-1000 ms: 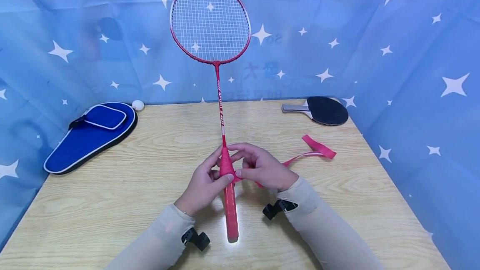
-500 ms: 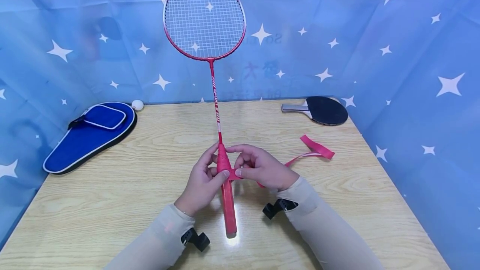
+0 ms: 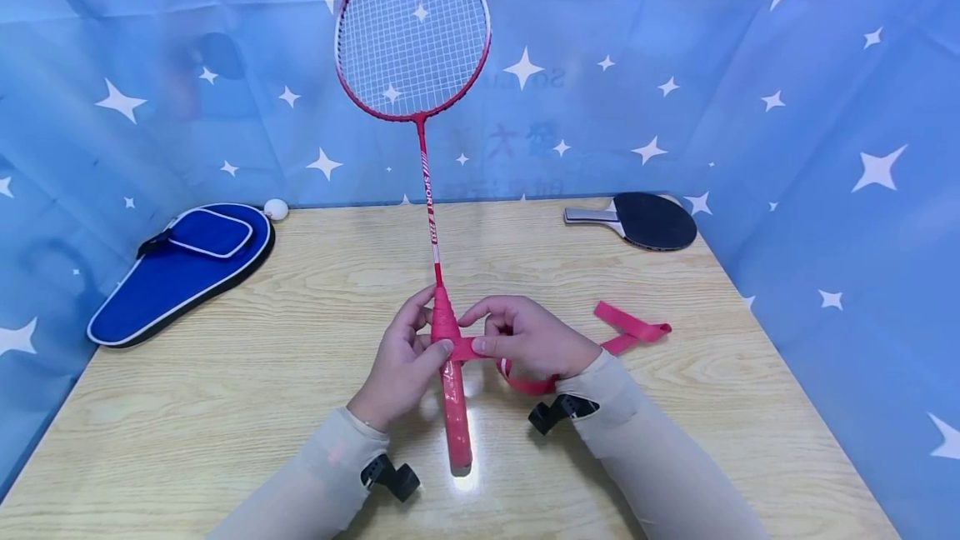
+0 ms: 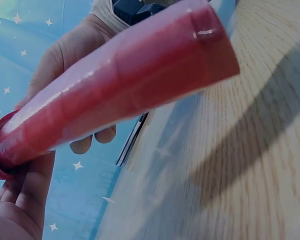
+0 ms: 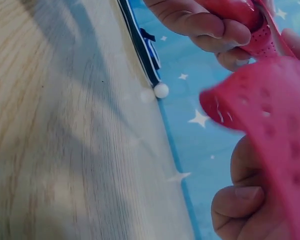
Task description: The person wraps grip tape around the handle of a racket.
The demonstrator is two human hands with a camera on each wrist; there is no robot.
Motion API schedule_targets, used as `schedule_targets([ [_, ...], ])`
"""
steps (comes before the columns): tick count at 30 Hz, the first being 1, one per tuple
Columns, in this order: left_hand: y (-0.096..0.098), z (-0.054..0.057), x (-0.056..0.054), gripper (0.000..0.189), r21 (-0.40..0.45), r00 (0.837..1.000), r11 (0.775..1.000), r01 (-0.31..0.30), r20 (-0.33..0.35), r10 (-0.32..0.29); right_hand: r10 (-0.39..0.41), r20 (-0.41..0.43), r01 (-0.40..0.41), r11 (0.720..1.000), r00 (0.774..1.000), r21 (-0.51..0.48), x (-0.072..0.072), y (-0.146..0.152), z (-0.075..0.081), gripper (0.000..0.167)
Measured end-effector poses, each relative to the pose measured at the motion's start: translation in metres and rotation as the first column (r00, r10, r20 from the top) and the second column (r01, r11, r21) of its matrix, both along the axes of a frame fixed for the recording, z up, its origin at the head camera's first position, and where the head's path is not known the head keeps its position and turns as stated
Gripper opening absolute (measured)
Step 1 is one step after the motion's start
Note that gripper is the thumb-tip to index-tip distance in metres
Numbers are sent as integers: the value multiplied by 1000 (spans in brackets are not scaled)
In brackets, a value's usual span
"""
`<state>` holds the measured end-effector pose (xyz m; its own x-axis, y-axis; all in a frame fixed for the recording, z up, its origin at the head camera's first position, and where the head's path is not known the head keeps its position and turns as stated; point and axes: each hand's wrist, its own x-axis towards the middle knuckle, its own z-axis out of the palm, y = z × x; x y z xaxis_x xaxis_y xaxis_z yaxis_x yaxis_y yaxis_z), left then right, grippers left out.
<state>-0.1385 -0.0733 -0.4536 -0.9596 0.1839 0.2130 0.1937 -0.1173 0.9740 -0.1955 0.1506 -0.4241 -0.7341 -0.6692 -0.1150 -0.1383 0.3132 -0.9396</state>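
Note:
A red badminton racket point(image 3: 430, 190) is held upright in front of me, tilted slightly left, its strung head against the backdrop. My left hand point(image 3: 402, 365) grips the handle point(image 3: 455, 415) near its upper part, thumb across the front. Red perforated grip tape point(image 3: 465, 348) winds round the handle's cone and leads off to the right. Between thumb and fingers, my right hand point(image 3: 534, 338) pinches that tape close to the handle. In the right wrist view the loose tape point(image 5: 275, 115) curls large before the camera. The left wrist view shows the handle's lower part point(image 4: 125, 75) with a smooth, shiny surface.
At the left lies a blue paddle case point(image 3: 187, 273) with a white ball point(image 3: 276, 210) beside it. A black table tennis paddle point(image 3: 652, 222) lies at the back right. The tape's tail point(image 3: 633, 325) trails over the wooden table point(image 3: 300, 407). A starry blue curtain point(image 3: 637, 65) stands behind.
The racket has shifted a little left and up. The tape between handle and right hand now shows a longer stretch. Its tail has slid and twisted lower on the right.

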Motion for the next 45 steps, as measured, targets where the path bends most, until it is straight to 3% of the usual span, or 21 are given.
schedule_targets([
  [7,0,0,0,70,-18,1000,1000,13,5,-13,-43,-19,43,998,999,-36,3,-3,-1,28],
  [15,1,-1,0,70,-5,999,999,38,-3,-38,-40,9,41,989,999,-139,6,-10,0,45],
  [23,2,-2,-1,70,-49,1000,999,4,-26,-5,-32,47,39,985,998,-166,6,-12,-4,43],
  [30,2,-4,-1,73,-70,999,997,39,-12,-40,13,77,3,979,997,-206,6,-12,-6,36],
  [35,0,-4,0,72,-85,997,993,77,7,-77,26,99,-8,983,995,-182,6,-12,-6,38],
  [40,-1,-5,-1,72,-131,995,986,103,17,-102,38,108,-19,986,993,-169,5,-10,-6,51],
  [45,-1,-4,-2,74,-228,996,971,68,-44,-80,51,95,-36,988,994,-152,5,-8,-4,57],
])
